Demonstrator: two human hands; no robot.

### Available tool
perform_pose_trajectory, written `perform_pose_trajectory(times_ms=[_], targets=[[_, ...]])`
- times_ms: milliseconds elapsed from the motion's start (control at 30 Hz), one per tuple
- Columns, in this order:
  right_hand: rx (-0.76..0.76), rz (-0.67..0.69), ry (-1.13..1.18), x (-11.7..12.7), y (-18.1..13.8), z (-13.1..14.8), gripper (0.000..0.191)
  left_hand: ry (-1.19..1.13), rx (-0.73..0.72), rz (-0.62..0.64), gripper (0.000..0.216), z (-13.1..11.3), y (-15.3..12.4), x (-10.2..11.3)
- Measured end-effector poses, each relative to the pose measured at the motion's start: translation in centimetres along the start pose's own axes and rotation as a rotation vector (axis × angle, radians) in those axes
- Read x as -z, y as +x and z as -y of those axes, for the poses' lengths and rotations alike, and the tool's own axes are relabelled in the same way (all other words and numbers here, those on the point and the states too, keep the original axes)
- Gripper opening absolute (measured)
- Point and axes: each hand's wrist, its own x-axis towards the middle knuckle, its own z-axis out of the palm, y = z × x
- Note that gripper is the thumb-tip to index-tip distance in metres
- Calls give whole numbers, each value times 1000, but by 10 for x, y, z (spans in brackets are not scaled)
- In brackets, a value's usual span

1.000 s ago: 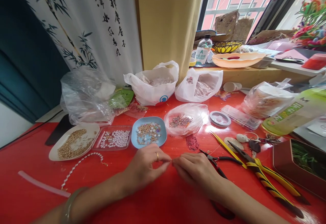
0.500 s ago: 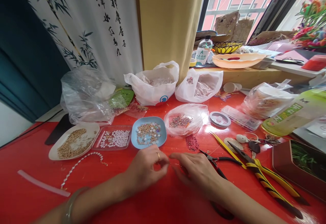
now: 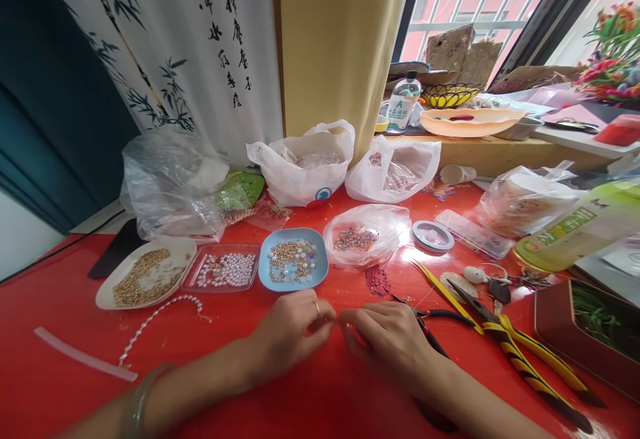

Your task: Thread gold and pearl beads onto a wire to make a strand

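Observation:
Above the red table, my left hand (image 3: 296, 324) is closed in a pinch, thumb against fingertips. Close by on its right, my right hand (image 3: 383, 336) curls its fingers together, the fingertips almost meeting those of the left. Whatever lies between them is too small to make out. Just beyond the left hand sits a blue dish (image 3: 293, 286) of gold and pearly beads. A clear tray (image 3: 247, 286) of white pearl beads and a white dish (image 3: 105, 298) of gold beads stand further left. In front of these lies a string of white beads (image 3: 145, 322).
Black-handled pliers (image 3: 434, 339) lie partly under my right forearm. Yellow tweezers (image 3: 445, 292) and large yellow-black pliers (image 3: 517, 352) are to the right, by a planter box (image 3: 555, 322). Plastic bags (image 3: 300, 179) line the back. A pale strip (image 3: 85, 357) lies at left.
My right hand's fingers have curled in more and its fingertips have shifted slightly. The left hand keeps its pinch. The whole view has moved a little.

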Motion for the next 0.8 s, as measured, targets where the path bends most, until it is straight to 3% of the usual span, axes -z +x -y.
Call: perform_pose_trajectory(times_ms=[333,533,667,800], targets=[[32,21,-57,-1,-1,-1,18,38,6,75,18,-2,-2,0],[-36,-3,-26,-1,1,1,19,19,7,66,16,-3,-4,1],[-23,11,31,-1,2,1,19,-62,142,103,11,-6,0,6],[36,34,69,-2,2,0,21,-309,336,152,12,-7,5,9]])
